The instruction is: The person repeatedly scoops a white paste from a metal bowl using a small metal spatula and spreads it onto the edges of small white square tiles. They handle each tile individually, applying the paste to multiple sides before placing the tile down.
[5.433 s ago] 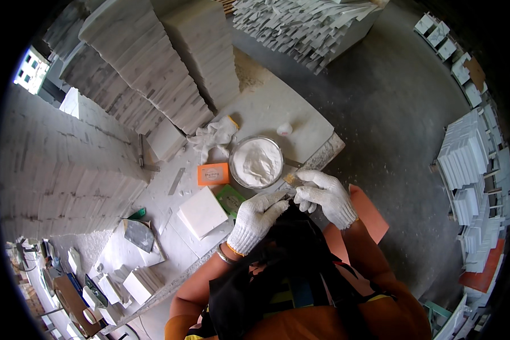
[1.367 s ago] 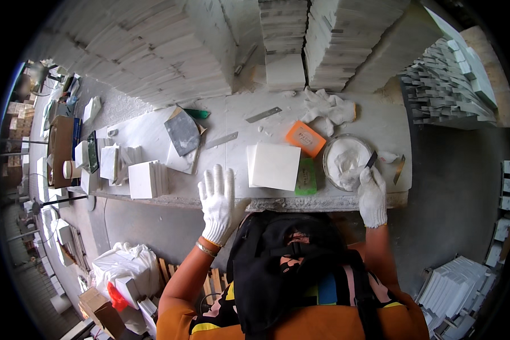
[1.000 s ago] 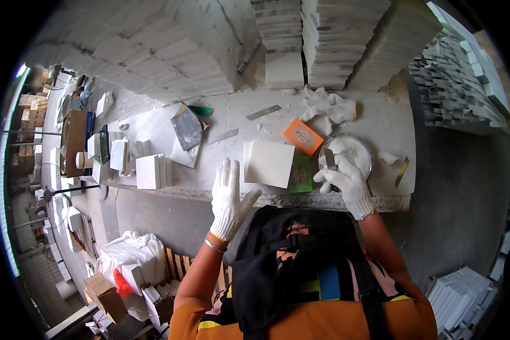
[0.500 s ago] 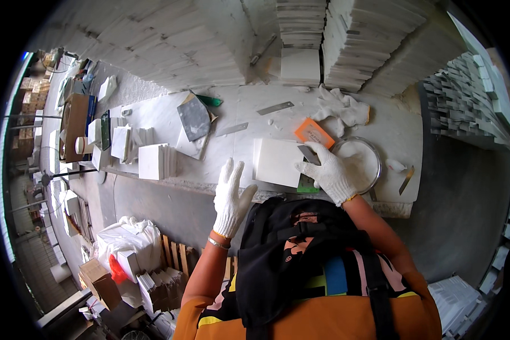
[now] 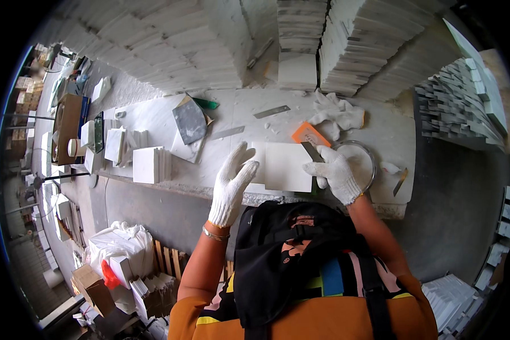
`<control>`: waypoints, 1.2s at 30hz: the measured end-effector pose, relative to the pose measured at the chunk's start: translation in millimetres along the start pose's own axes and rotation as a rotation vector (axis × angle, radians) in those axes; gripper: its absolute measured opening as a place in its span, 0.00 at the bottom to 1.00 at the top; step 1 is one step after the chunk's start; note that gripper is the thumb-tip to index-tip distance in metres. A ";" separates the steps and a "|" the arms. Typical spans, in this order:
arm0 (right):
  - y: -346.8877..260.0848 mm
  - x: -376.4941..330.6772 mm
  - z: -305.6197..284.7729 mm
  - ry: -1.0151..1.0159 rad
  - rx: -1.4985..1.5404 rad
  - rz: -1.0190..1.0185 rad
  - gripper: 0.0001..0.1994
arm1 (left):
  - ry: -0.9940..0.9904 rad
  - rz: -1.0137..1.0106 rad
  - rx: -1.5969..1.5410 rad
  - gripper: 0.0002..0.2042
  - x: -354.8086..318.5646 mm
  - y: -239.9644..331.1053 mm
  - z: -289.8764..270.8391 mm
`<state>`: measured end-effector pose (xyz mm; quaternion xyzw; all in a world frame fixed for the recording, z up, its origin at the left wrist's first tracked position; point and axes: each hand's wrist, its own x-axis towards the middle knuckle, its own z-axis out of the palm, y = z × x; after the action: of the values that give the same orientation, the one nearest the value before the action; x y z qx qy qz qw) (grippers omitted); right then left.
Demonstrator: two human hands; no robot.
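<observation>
Right hand [image 5: 335,173] gripped a scraper [image 5: 311,151], fingers clamped on it, over the white tile [image 5: 288,166]. Left hand [image 5: 231,184] hovered beside the tile, fingers spread apart.

Bare bench top [image 5: 345,110] lies open beyond the white tile [image 5: 288,165]; orange block [image 5: 308,135] and round bowl [image 5: 361,164] crowd its right.

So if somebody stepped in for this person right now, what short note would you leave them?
Left hand: gloved, open, fingers spread, hovering at the left edge of the white tile, holding nothing.
Right hand: gloved, gripping a flat scraper at the tile's right edge.
The tile lies flat near the front of the workbench. A round bowl sits just right of it, an orange block behind it.
Done: tile laid out, scraper in hand.
Left: I cannot tell whether anything is spread on the tile.
</observation>
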<state>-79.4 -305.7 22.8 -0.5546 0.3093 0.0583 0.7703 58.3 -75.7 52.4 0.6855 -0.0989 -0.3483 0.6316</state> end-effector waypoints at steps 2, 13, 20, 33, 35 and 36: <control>-13.3 -10.9 -2.7 -0.043 0.046 -0.035 0.33 | -0.186 -0.130 -0.164 0.33 4.2 10.7 8.6; -18.0 -48.4 -23.9 0.418 -0.177 -0.523 0.37 | -0.228 -0.211 -0.615 0.25 3.8 -6.0 64.3; -13.4 -74.6 19.1 0.373 -0.642 -0.770 0.46 | -0.137 -0.183 -0.661 0.24 -2.5 -5.5 79.5; -13.9 -44.9 -33.2 0.766 -0.490 -0.770 0.35 | -0.207 -0.218 -0.665 0.24 -11.3 -0.7 83.7; -4.4 -42.8 -42.6 0.724 -0.379 -0.720 0.35 | -0.199 -0.218 -0.668 0.24 -10.0 -4.1 83.1; 2.0 -44.6 -44.6 0.668 -0.284 -0.676 0.35 | -0.204 -0.213 -0.676 0.25 -8.6 -6.2 82.6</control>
<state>-134.4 -333.3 36.6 -0.7116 0.3310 -0.3344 0.5218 0.4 -135.5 53.0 0.4064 0.0313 -0.4918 0.7694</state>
